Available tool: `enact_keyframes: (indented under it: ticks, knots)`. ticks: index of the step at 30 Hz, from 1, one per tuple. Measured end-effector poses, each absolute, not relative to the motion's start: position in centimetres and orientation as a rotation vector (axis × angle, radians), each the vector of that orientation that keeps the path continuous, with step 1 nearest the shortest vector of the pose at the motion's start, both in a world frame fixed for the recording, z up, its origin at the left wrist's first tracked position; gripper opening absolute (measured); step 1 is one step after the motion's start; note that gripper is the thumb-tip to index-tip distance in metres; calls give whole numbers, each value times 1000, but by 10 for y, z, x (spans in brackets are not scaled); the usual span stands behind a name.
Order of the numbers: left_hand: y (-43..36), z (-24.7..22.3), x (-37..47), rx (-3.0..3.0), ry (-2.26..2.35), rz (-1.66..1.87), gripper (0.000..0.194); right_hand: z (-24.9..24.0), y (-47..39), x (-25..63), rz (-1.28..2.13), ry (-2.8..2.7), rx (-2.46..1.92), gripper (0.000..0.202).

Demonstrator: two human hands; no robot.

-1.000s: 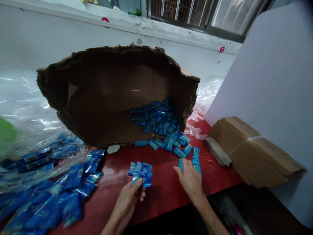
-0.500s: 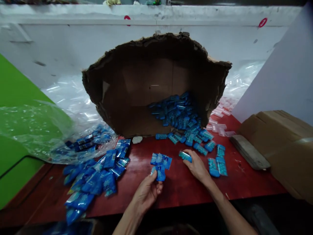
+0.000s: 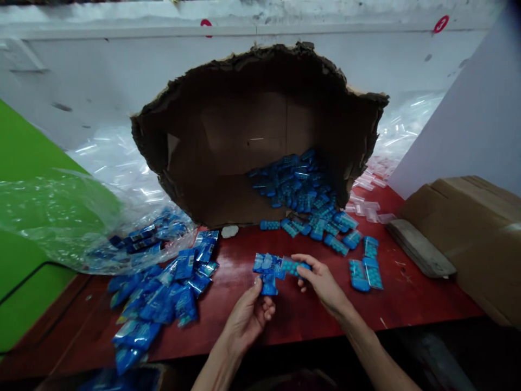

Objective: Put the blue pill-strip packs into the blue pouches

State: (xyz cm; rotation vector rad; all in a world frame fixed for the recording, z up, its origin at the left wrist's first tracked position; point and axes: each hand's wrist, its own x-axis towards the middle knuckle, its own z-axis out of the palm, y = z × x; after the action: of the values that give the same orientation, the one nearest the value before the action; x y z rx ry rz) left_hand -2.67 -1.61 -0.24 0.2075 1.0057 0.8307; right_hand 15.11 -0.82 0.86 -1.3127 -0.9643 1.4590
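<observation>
My left hand (image 3: pixel 246 316) pinches a small blue printed packet (image 3: pixel 268 285) between thumb and fingers, above the front of the red table. Just beyond it are more blue printed pieces (image 3: pixel 265 263); whether they join the pinched packet I cannot tell. In my right hand (image 3: pixel 323 283) is a small clear bottle (image 3: pixel 290 266) of turquoise balls, lying sideways with its far end against the blue printed pieces. My right fingers cover its capped end. To the right, a few similar bottles (image 3: pixel 359 275) lie on the table.
A torn-edged cardboard box (image 3: pixel 228 201) lies open toward me, with a heap of filled bottles (image 3: pixel 301 184) spilling out. Filled blue packets (image 3: pixel 163 301) pile up at left beside clear plastic film (image 3: pixel 93 228). A closed carton (image 3: pixel 472 233) stands right, near empty clear tubes (image 3: pixel 368 209).
My right hand has moved left with the bottle and turned it, bringing its clear end to the blue packet. My left hand keeps its pinch. The view has shifted slightly.
</observation>
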Motion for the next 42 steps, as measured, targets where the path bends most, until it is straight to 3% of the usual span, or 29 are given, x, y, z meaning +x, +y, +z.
enact_keyframes:
  ticks: [9,29,36,42]
  knots:
    - [-18,1,-26,206,1062,846,26,30,-33,143,1558,-1103,-1274,34]
    - [-22,2,-20,434,1111,969,31,14,-26,142,1284,-1095,-1396,36]
    - [-21,-2,-17,752,1204,914,32,5,-20,134,1501,-1175,-1341,38]
    - [-18,0,-14,734,1199,921,32,14,-19,133,1414,-1244,-1354,24]
